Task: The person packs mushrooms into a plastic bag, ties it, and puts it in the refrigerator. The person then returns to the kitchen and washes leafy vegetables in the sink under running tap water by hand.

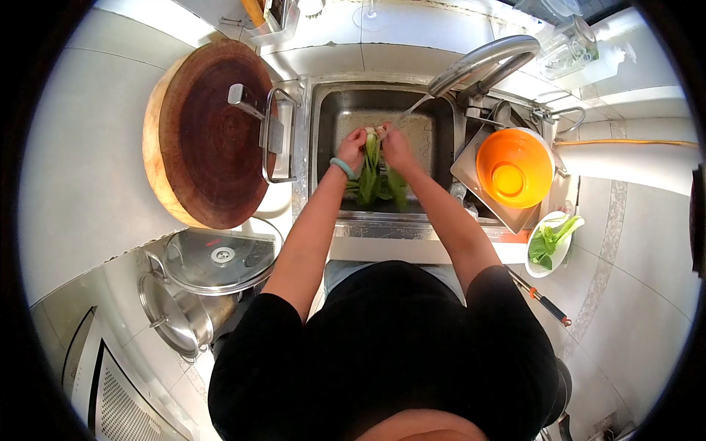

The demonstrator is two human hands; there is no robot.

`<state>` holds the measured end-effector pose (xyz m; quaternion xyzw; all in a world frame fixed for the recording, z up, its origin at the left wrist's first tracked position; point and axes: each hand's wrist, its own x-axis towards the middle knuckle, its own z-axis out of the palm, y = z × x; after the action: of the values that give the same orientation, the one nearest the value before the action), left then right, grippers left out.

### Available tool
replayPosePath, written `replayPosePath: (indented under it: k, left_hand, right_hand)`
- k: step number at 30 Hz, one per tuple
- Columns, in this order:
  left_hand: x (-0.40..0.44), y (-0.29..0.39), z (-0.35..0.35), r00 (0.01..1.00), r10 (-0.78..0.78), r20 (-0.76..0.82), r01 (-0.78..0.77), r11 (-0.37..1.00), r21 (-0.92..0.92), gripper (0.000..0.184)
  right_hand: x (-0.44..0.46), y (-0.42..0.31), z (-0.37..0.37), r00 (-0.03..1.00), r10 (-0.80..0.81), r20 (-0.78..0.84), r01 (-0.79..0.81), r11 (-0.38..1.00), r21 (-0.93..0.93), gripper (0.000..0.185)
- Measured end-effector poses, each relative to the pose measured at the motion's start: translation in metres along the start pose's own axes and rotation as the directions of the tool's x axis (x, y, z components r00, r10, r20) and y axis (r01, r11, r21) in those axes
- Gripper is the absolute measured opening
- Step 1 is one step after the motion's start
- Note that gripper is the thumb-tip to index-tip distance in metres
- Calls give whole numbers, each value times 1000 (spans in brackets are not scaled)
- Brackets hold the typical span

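Observation:
Over the steel sink [444,136], both hands grip a leafy green vegetable [371,173], which looks like bok choy. Its pale stem end points up between the fingers and its dark leaves hang toward the near side of the basin. My left hand [353,149], with a pale green bangle at the wrist, is closed on the left of the stems. On the right side, my right hand [397,149] is closed around the stem end. A thin stream of water from the curved faucet [500,60] falls close to the right hand.
Left of the sink stand a round wooden chopping board [213,132] and a cleaver [272,132] in a metal rack. An orange bowl [496,158] sits to the right, beside a white bowl [540,270] with greens [548,246]. A lidded pot [187,312] is at lower left.

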<state>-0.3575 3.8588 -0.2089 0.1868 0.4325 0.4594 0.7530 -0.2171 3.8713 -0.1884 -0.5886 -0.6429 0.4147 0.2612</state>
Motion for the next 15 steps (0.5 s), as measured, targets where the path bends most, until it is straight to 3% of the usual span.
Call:
replayPosePath:
  k: [1, 2, 4, 6, 8, 10, 11, 13, 15]
  left_hand:
    - [2, -5, 4, 992, 90, -83, -92, 996, -19, 30]
    - [3, -9, 6, 992, 91, -83, -93, 995, -19, 30]
    - [1, -16, 8, 949, 138, -282, -70, 969, 238, 27]
    - [1, -17, 8, 937, 132, -325, -48, 966, 254, 30]
    - [-7, -9, 18, 921, 128, -369, -25, 963, 270, 33]
    - [-20, 4, 37, 910, 269, -316, -6, 770, 638, 45]
    - [-22, 3, 36, 910, 269, -316, -6, 770, 638, 45]
    - [-27, -1, 30, 938, 281, -204, -153, 861, 484, 60]
    - [-26, -5, 20, 931, 308, -198, -147, 810, 568, 61]
  right_hand:
    - [0, 1, 6, 1000, -1, 1, 1, 1000, 0, 18]
    - [0, 1, 12, 998, 67, 13, -69, 983, 172, 19]
    - [-4, 0, 15, 990, 133, 39, -138, 931, 338, 20]
    - [-12, -5, 13, 994, -110, -8, 110, 991, 77, 24]
    - [-9, 8, 20, 988, -155, -14, 156, 986, 62, 28]
    - [-6, 19, 21, 980, -199, -24, 199, 979, 46, 32]
    - [-5, 22, 19, 986, -162, 43, 157, 983, 94, 34]
    - [-3, 30, 22, 985, -129, 116, 112, 984, 139, 36]
    - [2, 48, 30, 915, -344, 209, 381, 907, -178, 37]
